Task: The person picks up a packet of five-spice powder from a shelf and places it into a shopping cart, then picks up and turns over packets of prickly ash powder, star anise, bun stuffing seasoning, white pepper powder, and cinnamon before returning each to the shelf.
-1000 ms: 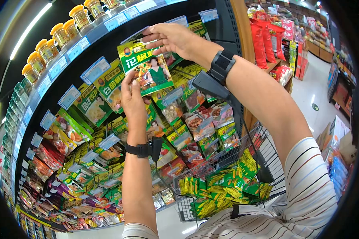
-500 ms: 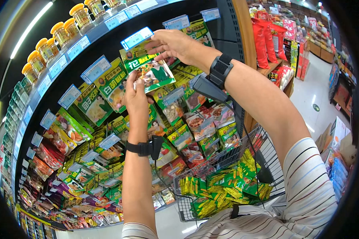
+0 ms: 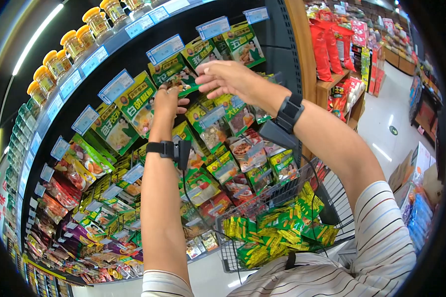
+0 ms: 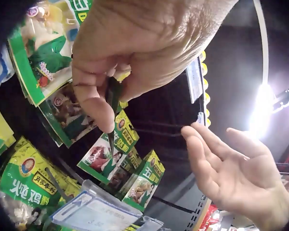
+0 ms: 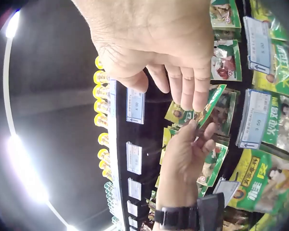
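Note:
My left hand (image 3: 166, 106) pinches the lower edge of a green and yellow spice packet (image 3: 172, 69), which hangs below a price tag (image 3: 164, 49) on the upper row of the rack. In the left wrist view the packet's dark edge (image 4: 114, 94) shows between thumb and fingers. My right hand (image 3: 228, 80) is just right of that packet with fingers extended, holding nothing. Its fingertips overlap the packet in the right wrist view, where the left hand (image 5: 188, 144) grips the packet from below. A neighbouring packet (image 3: 198, 52) hangs partly behind the right hand.
Rows of hanging spice packets (image 3: 134, 106) fill the rack, with price tags sticking out in front. Jars with orange lids (image 3: 72, 44) line the shelf above. A wire shopping cart (image 3: 228, 247) full of green and yellow packets (image 3: 282, 227) stands below my arms.
The held packet has moved back and up toward the rack, and its price tag now hangs in front. My right hand has come off the packet's top, moving right and down.

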Available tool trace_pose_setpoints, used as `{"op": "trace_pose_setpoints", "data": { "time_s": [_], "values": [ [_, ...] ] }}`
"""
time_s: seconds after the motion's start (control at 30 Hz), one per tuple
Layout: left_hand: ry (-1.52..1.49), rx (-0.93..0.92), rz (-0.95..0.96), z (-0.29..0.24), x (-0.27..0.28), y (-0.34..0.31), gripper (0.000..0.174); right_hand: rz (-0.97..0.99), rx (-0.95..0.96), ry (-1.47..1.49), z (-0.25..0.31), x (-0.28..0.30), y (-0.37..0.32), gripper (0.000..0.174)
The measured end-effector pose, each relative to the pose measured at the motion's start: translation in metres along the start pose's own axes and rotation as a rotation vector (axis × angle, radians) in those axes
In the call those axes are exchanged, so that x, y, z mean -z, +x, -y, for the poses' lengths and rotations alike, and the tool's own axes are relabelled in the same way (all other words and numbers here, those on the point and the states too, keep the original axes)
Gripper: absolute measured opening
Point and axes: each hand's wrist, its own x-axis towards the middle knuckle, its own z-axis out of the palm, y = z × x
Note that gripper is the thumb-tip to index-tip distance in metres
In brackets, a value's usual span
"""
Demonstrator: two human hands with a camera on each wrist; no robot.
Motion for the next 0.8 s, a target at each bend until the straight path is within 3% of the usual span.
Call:
{"op": "trace_pose_setpoints", "data": {
  "time_s": [0.2, 0.33, 0.37, 0.47, 0.57, 0.73, 0.8],
  "values": [
    [0.017, 0.085, 0.039, 0.001, 0.003, 0.002, 0.051, 0.004, -0.007, 0.104, -0.019, 0.000, -0.053, 0.050],
    [0.031, 0.093, 0.128, -0.008, 0.008, -0.020, 0.058, 0.015, -0.064, 0.140, -0.029, -0.005, -0.094, 0.047],
    [0.050, 0.097, 0.069, -0.004, 0.007, -0.021, 0.058, 0.023, -0.081, 0.155, -0.034, -0.005, -0.103, 0.048],
    [0.034, 0.076, 0.177, 0.001, 0.018, -0.029, 0.055, 0.025, -0.119, 0.190, -0.044, -0.007, -0.129, 0.049],
    [0.065, 0.041, 0.070, 0.002, 0.025, -0.051, 0.049, 0.012, -0.124, 0.258, -0.064, -0.005, -0.154, 0.048],
    [0.012, -0.174, 0.090, -0.011, 0.020, -0.142, 0.050, -0.065, -0.133, 0.286, -0.099, 0.006, -0.207, 0.044],
    [-0.008, -0.137, 0.113, -0.003, 0.008, -0.188, 0.046, -0.135, -0.229, 0.274, -0.114, 0.009, -0.235, 0.039]
  ]
}}
